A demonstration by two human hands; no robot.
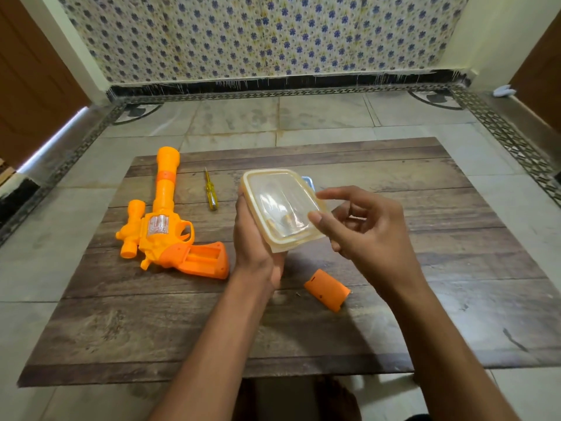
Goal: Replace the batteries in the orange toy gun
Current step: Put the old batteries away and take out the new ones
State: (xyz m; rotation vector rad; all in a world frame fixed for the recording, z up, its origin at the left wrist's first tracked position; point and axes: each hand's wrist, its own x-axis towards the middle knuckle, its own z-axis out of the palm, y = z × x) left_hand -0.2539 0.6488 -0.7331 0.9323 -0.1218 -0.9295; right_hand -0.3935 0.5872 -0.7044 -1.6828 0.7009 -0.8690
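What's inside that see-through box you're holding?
Through the lid of the box, held by the left hand, a few small yellowish things show near its lower end, maybe batteries, but the cloudy plastic blurs them. The right hand covers one edge.

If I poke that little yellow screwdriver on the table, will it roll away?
Probably a little. The screwdriver has a slim, rounded-looking handle and lies flat on the table, so a sideways poke would likely roll it. It looks thin and light, so it should slide easily too. It seems stiff, not bendy.
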